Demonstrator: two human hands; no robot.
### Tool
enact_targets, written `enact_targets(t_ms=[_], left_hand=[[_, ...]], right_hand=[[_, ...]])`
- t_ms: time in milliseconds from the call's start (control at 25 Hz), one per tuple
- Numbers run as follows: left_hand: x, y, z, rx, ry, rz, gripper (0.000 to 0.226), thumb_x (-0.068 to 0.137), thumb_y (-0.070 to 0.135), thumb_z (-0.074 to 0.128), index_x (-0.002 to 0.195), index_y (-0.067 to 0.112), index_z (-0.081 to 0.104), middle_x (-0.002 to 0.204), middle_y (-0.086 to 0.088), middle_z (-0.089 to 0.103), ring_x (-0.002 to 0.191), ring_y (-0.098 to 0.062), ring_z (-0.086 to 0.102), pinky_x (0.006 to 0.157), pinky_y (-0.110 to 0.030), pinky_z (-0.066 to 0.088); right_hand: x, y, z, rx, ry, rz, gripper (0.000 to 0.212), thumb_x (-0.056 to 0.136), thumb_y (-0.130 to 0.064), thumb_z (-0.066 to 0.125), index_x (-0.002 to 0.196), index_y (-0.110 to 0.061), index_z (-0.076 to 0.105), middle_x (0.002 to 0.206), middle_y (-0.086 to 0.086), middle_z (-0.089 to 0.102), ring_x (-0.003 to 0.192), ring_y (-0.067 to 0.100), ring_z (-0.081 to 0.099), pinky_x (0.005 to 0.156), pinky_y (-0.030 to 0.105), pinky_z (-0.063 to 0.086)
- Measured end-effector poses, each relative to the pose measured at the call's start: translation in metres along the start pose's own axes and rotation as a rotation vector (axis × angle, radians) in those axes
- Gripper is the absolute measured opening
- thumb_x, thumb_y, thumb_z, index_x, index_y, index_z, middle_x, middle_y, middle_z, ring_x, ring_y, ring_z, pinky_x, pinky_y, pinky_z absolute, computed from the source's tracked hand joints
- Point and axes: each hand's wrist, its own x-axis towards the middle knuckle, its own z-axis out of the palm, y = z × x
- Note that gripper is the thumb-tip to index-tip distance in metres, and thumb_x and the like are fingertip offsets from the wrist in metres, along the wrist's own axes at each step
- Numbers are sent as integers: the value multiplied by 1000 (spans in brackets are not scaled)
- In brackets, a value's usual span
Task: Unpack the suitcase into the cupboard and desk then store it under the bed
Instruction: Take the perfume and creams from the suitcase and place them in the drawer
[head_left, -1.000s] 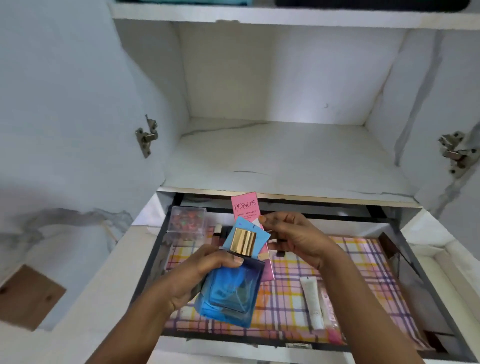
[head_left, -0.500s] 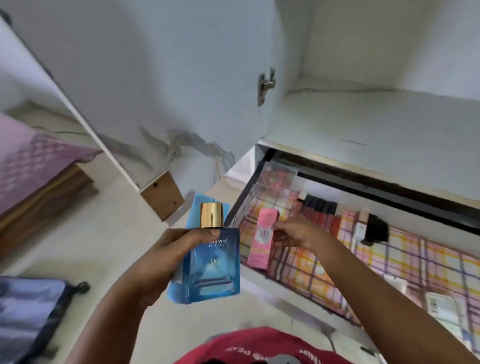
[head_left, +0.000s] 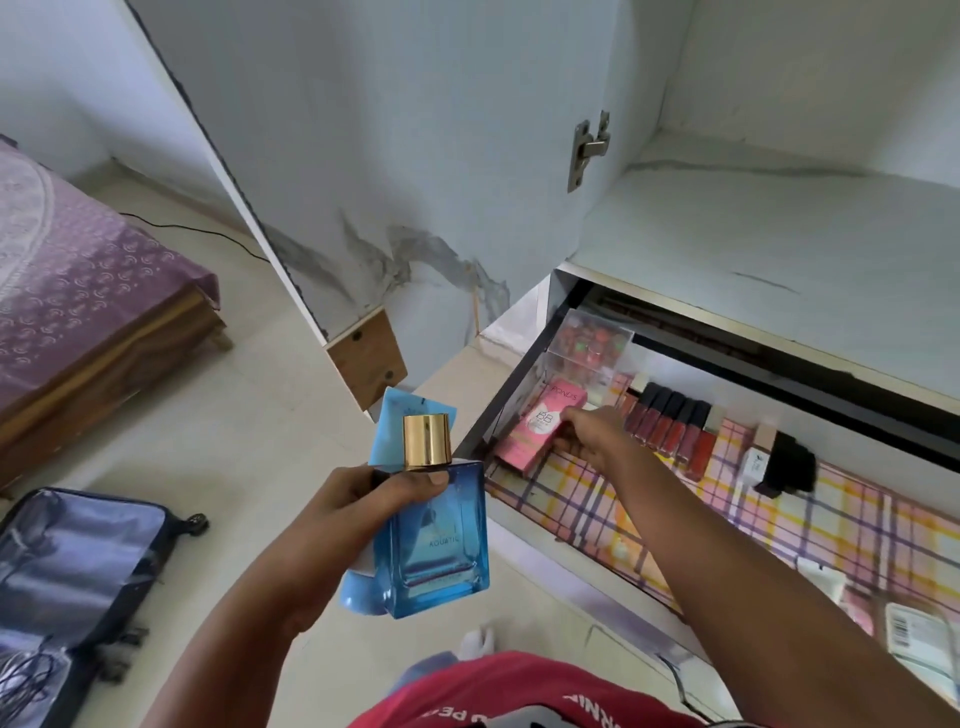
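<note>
My left hand (head_left: 358, 501) grips a blue glass perfume bottle (head_left: 441, 540) with a gold cap, together with a light blue packet (head_left: 395, 431) behind it, held over the floor left of the drawer. My right hand (head_left: 587, 439) reaches into the open cupboard drawer (head_left: 727, 525) and holds a pink Pond's box (head_left: 540, 431) at the drawer's left end, beside a clear plastic box (head_left: 587, 358). The open suitcase (head_left: 67, 577) lies on the floor at the lower left.
A row of red lip-colour tubes (head_left: 670, 426), a black item (head_left: 787, 467) and small tubes lie on the drawer's checked liner. The open cupboard door (head_left: 363, 156) stands to the left, a bare shelf (head_left: 779, 249) above the drawer. The bed (head_left: 78, 291) is far left.
The view swung left and down. My right hand carried the pink box from above the drawer down to its left end. My left hand kept the perfume bottle and moved left of the drawer.
</note>
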Motion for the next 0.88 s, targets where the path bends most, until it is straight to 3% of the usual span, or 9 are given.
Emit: enact_targets(t_ms=[160, 320, 440, 560, 600, 680, 760, 880], left_hand=[[4, 4, 3, 9, -23, 12, 72, 43, 60, 64, 97, 12, 66, 85, -6, 74, 80, -23, 72, 73, -34, 55], [10, 10, 9, 9, -30, 39, 70, 43, 61, 63, 96, 16, 65, 84, -2, 74, 78, -19, 72, 65, -27, 55], [20, 17, 15, -30, -33, 69, 69, 45, 63, 64, 97, 18, 67, 89, -4, 74, 82, -21, 71, 71, -30, 56], [36, 27, 28, -109, -40, 105, 54, 58, 59, 69, 95, 19, 70, 94, -8, 74, 86, -25, 71, 81, -38, 54], [41, 33, 35, -136, -53, 121, 47, 65, 57, 69, 92, 20, 72, 94, -8, 74, 85, -24, 71, 79, -35, 55], [50, 42, 49, -169, -118, 150, 39, 76, 54, 64, 94, 20, 72, 93, -7, 75, 84, -22, 72, 71, -30, 56], [58, 46, 62, -155, -178, 159, 45, 79, 51, 55, 103, 17, 70, 95, -8, 75, 87, -22, 72, 70, -30, 56], [69, 46, 77, -164, -267, 108, 57, 76, 62, 53, 110, 18, 68, 101, -9, 73, 94, -25, 70, 80, -36, 56]], right_hand=[[-3, 6, 11, -160, -1, -34, 12, 85, 4, 60, 96, 7, 63, 94, 21, 69, 71, 28, 69, 69, 38, 60], [-22, 10, 20, -155, -81, -24, 8, 83, 3, 65, 90, 0, 62, 92, 18, 67, 62, 21, 65, 56, 28, 59], [-52, -11, 5, -250, -134, -96, 33, 84, -22, 70, 99, 6, 62, 87, 16, 67, 59, 18, 63, 63, 31, 58], [-101, -44, -34, -2, -526, -116, 49, 78, -46, 67, 98, -1, 67, 86, 12, 70, 68, 18, 69, 61, 28, 58], [-118, -50, -47, 1, -628, -153, 43, 77, -42, 70, 97, -4, 68, 87, 10, 71, 71, 18, 69, 64, 29, 59], [-143, -53, -66, -75, -670, -254, 27, 73, -27, 78, 92, -9, 71, 88, 7, 71, 76, 16, 69, 67, 28, 59], [-151, -48, -74, -99, -616, -295, 28, 69, -18, 80, 93, -10, 69, 90, 3, 72, 82, 16, 69, 67, 25, 58], [-151, -37, -84, -52, -566, -279, 38, 69, -20, 82, 101, -6, 68, 96, 5, 71, 87, 18, 68, 67, 25, 56]])
